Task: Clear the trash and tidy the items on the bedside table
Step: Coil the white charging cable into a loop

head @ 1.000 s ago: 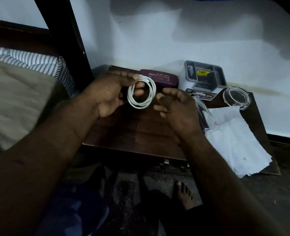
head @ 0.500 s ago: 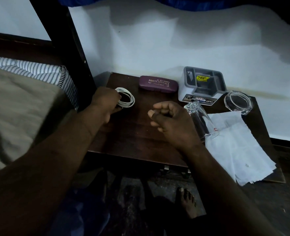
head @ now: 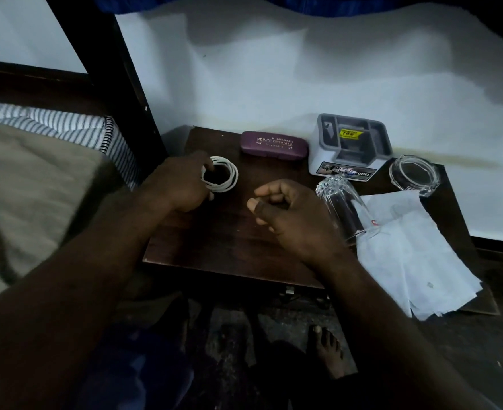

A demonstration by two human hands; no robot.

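A bedroom: striped mattress (head: 66,125) beside a wooden bedside table (head: 229,238).

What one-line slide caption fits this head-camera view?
Left hand holds a coiled white cable on the dark wooden bedside table; right hand hovers empty beside a clear drinking glass.

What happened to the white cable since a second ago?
The left hand brought the cable down and left onto the table, and still grips it. The right hand curled its fingers loosely, holding nothing. The case, glass and papers stayed put.
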